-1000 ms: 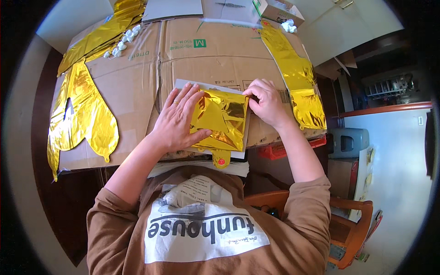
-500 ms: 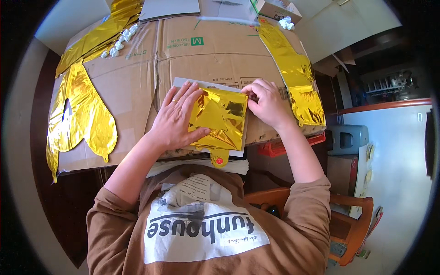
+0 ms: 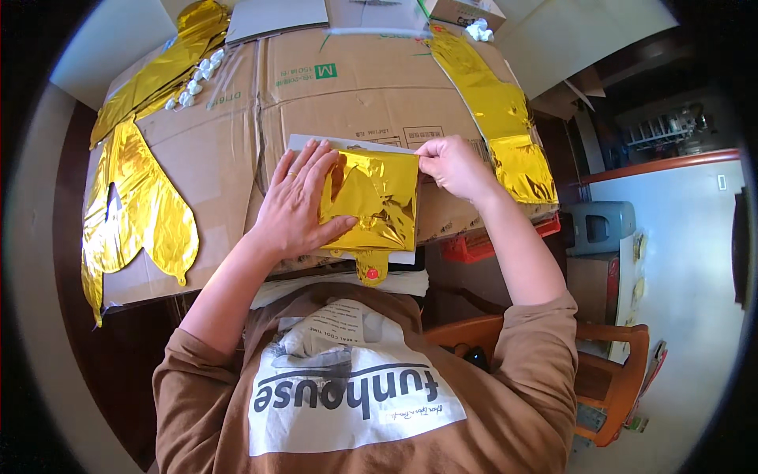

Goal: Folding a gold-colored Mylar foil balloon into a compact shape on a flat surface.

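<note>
A gold foil balloon (image 3: pixel 377 197), folded into a rough square, lies in front of me over a pale grey-white sheet (image 3: pixel 403 257). Its tab with a red round mark (image 3: pixel 372 273) sticks out at the near side. My left hand (image 3: pixel 294 197) rests flat over the balloon's left part, fingers stretched out and thumb apart, wearing a ring. At the far right corner of the foil, my right hand (image 3: pixel 453 167) pinches the edge between thumb and forefinger. The left edge of the foil is hidden under my left hand.
Cardboard (image 3: pixel 347 103) covers the table. Unfolded gold foil balloons lie at left (image 3: pixel 150 213), far left (image 3: pixel 162 79) and right (image 3: pixel 501 118). White crumpled pieces (image 3: pixel 197 80) sit beside the far-left foil. A wooden chair (image 3: pixel 624 379) stands at my right; a red container (image 3: pixel 466 249) is below the table edge.
My right hand's pinch at the far right corner shows more plainly, with the foil there drawn flatter and squarer. My left hand stays on the foil. The whole view has shifted slightly.
</note>
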Tool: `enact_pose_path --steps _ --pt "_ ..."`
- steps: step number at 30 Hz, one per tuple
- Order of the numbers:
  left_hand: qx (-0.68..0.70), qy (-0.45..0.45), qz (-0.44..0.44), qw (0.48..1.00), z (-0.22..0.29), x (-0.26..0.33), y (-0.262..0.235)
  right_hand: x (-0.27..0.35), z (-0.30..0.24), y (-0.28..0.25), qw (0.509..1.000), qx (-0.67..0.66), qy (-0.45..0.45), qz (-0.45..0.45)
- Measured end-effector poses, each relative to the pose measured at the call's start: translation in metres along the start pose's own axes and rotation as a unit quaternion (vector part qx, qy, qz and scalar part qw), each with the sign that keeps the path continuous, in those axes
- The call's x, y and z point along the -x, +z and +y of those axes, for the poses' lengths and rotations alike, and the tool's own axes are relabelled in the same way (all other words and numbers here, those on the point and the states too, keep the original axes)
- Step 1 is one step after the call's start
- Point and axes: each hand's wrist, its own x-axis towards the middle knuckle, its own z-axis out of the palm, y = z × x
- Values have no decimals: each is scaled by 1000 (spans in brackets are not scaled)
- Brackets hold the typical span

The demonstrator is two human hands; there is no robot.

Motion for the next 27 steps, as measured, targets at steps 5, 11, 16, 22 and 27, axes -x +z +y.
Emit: enact_pose_path --steps 5,11,16,22,27 --pt "-1 3 9 1000 -2 1 4 -7 -1 -7 986 -109 100 -72" --pt "-12 2 -15 1000 -3 -4 -4 -12 -1 -10 977 -124 141 -105" --pt "-36 19 -1 999 -8 -2 2 -16 -6 -11 977 -85 156 -116" --pt "-49 24 6 998 -8 -2 6 -16 -19 -15 981 79 144 -104" --pt "-39 19 3 999 -8 -2 5 -3 -11 -14 967 251 -26 16"
